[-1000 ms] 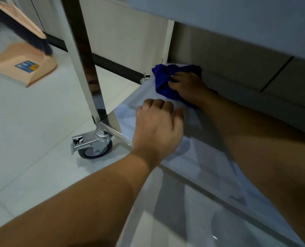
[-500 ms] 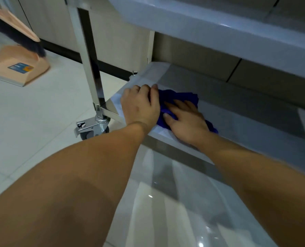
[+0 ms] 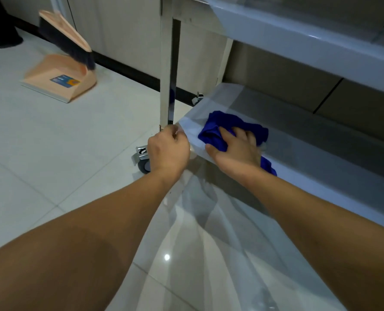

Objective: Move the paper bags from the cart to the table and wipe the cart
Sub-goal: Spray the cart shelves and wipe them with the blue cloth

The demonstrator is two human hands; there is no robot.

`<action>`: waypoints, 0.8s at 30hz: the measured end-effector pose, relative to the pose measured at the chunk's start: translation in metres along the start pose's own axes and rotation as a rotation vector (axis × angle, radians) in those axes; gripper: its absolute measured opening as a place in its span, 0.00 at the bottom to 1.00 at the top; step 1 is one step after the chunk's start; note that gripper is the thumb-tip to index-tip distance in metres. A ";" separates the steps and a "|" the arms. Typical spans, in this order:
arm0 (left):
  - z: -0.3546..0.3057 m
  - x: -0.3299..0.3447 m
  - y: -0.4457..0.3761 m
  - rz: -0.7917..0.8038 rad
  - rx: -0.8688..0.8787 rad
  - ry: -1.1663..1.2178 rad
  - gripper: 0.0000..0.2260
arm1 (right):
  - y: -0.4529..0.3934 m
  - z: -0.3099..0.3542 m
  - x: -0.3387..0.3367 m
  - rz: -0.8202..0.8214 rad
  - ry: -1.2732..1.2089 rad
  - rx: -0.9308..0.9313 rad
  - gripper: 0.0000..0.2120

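Observation:
I am looking low at a steel cart point(image 3: 309, 153), at its bottom shelf. A crumpled blue cloth point(image 3: 222, 127) lies on the shelf's near left corner. My right hand point(image 3: 235, 149) presses flat on the cloth with straight fingers, thumb at the shelf's front edge. My left hand point(image 3: 168, 149) curls round the shelf's front left corner, at the foot of the upright post point(image 3: 168, 70). No paper bags are in view.
An upper cart shelf point(image 3: 298, 37) overhangs at the top right. A grey caster wheel point(image 3: 144, 161) sits under the corner on the glossy tiled floor. A peach dustpan point(image 3: 61, 81) and brush point(image 3: 67, 39) stand at the back left by the wall.
My right hand has dragged the cloth from the shelf's far corner toward the front left corner. My left hand slid off the shelf top to its corner. My view rose and pulled back.

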State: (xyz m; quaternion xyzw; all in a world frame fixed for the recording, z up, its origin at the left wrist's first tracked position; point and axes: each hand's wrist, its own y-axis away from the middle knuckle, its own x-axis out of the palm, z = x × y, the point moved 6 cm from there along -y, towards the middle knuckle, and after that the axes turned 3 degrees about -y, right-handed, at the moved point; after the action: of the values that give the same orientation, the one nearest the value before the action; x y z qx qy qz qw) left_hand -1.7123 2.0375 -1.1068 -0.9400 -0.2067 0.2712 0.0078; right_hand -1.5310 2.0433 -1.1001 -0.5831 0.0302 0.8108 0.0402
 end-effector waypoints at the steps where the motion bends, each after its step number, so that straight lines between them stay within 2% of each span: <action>1: 0.001 -0.001 0.000 0.018 -0.002 0.012 0.14 | -0.003 0.010 0.004 0.019 0.022 -0.022 0.32; 7: 0.017 -0.010 -0.011 0.131 -0.095 0.286 0.16 | 0.000 0.066 0.023 0.094 0.038 -0.191 0.27; 10: 0.018 -0.014 -0.010 0.137 -0.097 0.271 0.17 | 0.010 0.067 0.028 0.086 0.141 -0.262 0.27; 12: 0.012 -0.011 -0.009 0.138 0.001 0.097 0.15 | 0.014 0.059 0.027 0.048 0.211 -0.307 0.27; 15: -0.001 -0.004 -0.001 0.133 0.225 -0.165 0.19 | 0.021 0.039 0.021 0.049 0.226 -0.320 0.29; 19: -0.022 0.014 0.022 0.208 0.503 -0.340 0.25 | 0.042 0.000 0.004 0.047 0.222 -0.312 0.31; 24: -0.060 0.057 0.073 0.345 0.758 -0.491 0.26 | 0.082 -0.075 -0.014 -0.019 0.226 -0.267 0.30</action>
State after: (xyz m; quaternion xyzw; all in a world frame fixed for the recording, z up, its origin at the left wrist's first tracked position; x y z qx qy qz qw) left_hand -1.6097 1.9993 -1.0932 -0.7996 0.0699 0.5388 0.2558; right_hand -1.4641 1.9537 -1.1106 -0.6709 -0.0788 0.7366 -0.0335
